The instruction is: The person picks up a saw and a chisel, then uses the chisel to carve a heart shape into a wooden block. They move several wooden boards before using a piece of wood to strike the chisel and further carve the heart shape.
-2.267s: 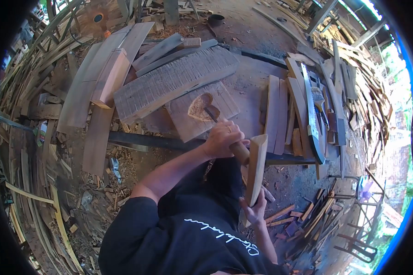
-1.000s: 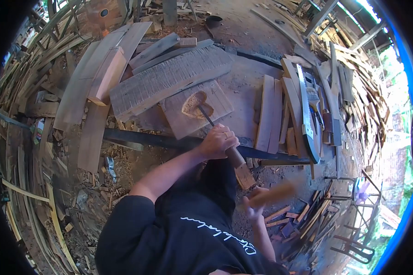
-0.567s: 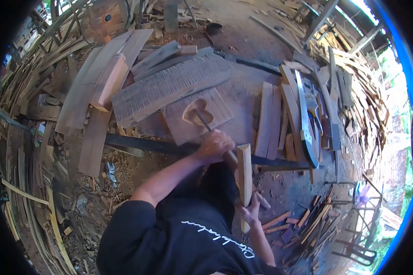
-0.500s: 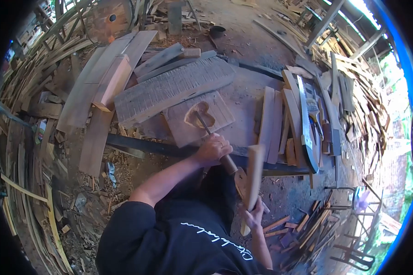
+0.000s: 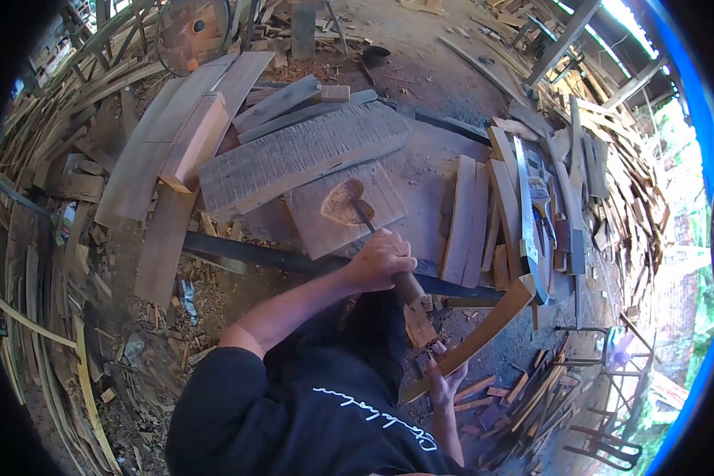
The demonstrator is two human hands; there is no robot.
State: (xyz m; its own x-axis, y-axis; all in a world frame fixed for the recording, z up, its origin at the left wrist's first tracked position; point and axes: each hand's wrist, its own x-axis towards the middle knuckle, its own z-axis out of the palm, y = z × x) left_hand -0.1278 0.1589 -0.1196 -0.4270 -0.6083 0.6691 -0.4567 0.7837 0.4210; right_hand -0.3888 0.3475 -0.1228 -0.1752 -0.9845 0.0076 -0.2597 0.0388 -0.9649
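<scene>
My left hand (image 5: 382, 260) is wrapped around a chisel (image 5: 409, 289), its wooden handle pointing back toward me. The metal shank slants into a heart-shaped hollow (image 5: 341, 201) cut in a flat wooden board (image 5: 308, 232). What the chisel's cutting edge looks like cannot be made out. Low on the right, my right hand (image 5: 447, 385) grips a long wooden mallet (image 5: 484, 335), shaped like a bat or thick slat. The mallet tilts up to the right, apart from the chisel handle. Behind the carved board lies a thick, rough-sawn timber (image 5: 305, 155), against its far edge.
A hand saw (image 5: 527, 214) lies on planks at the bench's right, with pliers-like yellow-handled tools (image 5: 544, 213) beside it. Long boards (image 5: 155, 143) lean at the left. Offcuts (image 5: 531, 393) and shavings cover the ground, and stacked wood strips (image 5: 635, 214) line the right.
The mallet has swung away from the chisel handle, down and to the right. My left hand and the chisel have shifted slightly right and toward me within the hollow.
</scene>
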